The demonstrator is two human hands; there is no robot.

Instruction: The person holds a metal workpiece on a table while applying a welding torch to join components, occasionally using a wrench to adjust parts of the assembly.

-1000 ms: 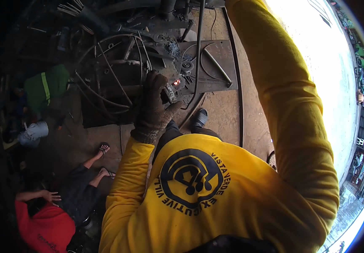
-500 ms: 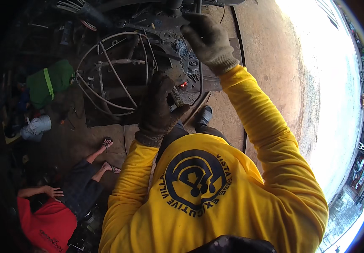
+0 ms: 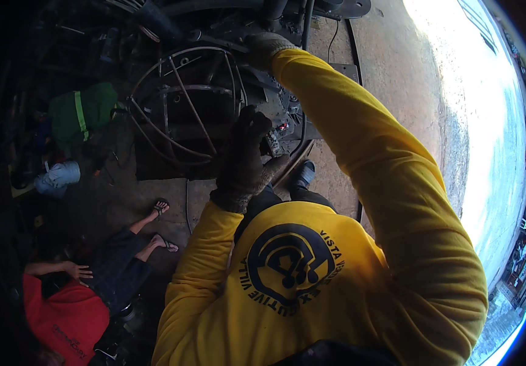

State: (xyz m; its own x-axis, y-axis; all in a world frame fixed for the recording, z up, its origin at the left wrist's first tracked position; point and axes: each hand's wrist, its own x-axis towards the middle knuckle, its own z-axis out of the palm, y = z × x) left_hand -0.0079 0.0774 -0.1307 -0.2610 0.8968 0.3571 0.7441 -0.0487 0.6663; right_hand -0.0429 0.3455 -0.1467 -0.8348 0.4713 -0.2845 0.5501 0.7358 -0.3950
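My left hand (image 3: 242, 160), in a dark work glove, is raised beside a round cage of bent metal rods (image 3: 181, 93). Its thumb stands apart from the bent fingers, and I see nothing held between them. Just past the thumb, at the bench edge, is a pale, rough metal piece (image 3: 273, 144). Close to that, a small spot glows red (image 3: 284, 127). My right hand (image 3: 265, 49), in a lighter grey-brown glove, reaches over the far part of the cluttered metal bench (image 3: 278, 100), near a flat bar (image 3: 221, 43). Shadow obscures its fingertips.
A person in red (image 3: 71, 311) sits at the lower left, sandalled feet stretched toward the bench. Green cloth with a yellow-green stripe (image 3: 86, 113) and a pale cloth bundle (image 3: 57, 178) lie at left. A dark hose (image 3: 305, 91) runs down the bench's right side.
My right hand has moved left and farther over the bench, its forearm now crossing the bench's right side. The whole view has shifted slightly; my left hand keeps its pose beside the rod cage.
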